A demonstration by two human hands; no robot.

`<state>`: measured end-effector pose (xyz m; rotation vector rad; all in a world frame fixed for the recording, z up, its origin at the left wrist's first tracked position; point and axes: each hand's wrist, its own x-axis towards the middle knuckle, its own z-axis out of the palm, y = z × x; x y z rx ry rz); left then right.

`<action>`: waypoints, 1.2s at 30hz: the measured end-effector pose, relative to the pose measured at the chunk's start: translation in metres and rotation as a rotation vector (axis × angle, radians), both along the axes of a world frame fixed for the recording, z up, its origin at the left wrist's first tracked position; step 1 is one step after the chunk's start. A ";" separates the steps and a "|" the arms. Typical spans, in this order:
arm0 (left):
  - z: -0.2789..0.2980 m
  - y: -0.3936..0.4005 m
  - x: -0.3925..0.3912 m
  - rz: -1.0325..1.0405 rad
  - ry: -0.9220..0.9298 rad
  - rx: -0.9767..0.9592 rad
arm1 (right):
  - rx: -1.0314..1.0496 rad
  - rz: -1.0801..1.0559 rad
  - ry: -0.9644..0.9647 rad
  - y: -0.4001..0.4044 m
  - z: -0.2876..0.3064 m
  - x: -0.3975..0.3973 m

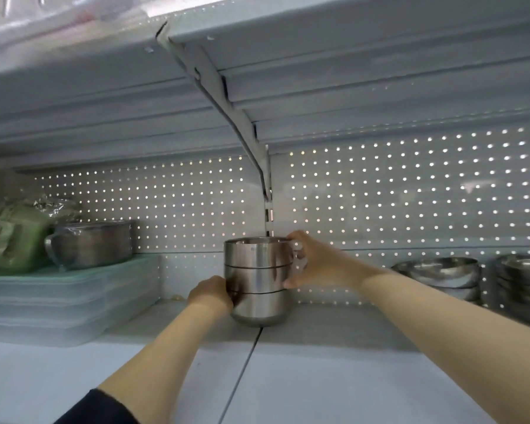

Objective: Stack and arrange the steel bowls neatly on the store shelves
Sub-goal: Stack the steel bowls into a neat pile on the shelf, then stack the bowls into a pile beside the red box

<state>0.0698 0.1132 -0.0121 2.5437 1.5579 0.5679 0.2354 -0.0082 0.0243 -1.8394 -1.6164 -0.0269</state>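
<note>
A stack of three nested steel bowls [257, 280] stands upright on the white shelf [318, 377], near the back panel at the seam between two shelf boards. My left hand [210, 293] grips the stack's lower left side. My right hand [311, 260] holds its upper right side, with fingers over the top rim. Two more stacks of wider steel bowls [441, 275] [523, 280] sit on the shelf at the right.
At the left, a steel pot with a handle [92, 244] and a green wrapped package [10, 237] rest on a pile of clear plastic containers [58, 298]. A perforated back panel [395, 191] and the upper shelf's bracket [242, 123] bound the space overhead.
</note>
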 end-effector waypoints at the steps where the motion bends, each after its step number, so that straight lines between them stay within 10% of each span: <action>1: 0.004 -0.007 -0.002 0.020 0.060 0.028 | -0.022 -0.022 -0.038 -0.011 0.002 0.000; 7: 0.018 -0.083 0.002 -0.024 0.447 0.279 | -0.149 -0.141 -0.327 -0.111 0.004 0.007; 36: 0.016 -0.755 0.484 -1.013 0.035 0.352 | 0.058 -0.864 -0.060 -0.801 -0.025 0.347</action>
